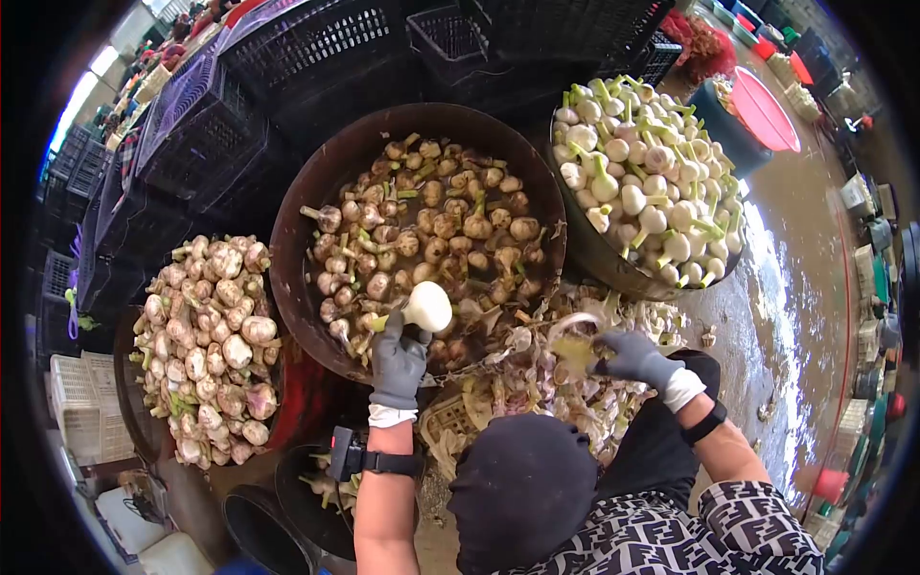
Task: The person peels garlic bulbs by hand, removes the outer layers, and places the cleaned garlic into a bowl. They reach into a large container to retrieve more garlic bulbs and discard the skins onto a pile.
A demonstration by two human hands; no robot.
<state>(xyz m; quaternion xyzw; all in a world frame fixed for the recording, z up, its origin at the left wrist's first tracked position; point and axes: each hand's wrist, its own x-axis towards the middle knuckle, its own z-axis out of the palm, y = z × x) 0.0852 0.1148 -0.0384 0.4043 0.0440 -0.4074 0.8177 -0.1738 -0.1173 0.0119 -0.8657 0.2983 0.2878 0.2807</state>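
My left hand (399, 359), in a grey glove, grips the green stem of a peeled white garlic bulb (427, 307) above a large round tub (299, 206). Unpeeled bulbs float in brownish water in that tub. My right hand (632, 357), also gloved, is closed at the right, beside a blurred pale peel (573, 351); whether its fingers hold that peel is hard to make out. Below and between my hands lies a heap of garlic peels (546, 388). White peeled bulbs (652, 182) fill a round container at the upper right.
Unpeeled bulbs (216, 335) are piled high at the left. Black crates (201, 125) stand behind the tub and at the left. A pink basin (765, 110) is at the upper right, near wet floor (786, 259). Dark buckets (264, 527) stand at the lower left.
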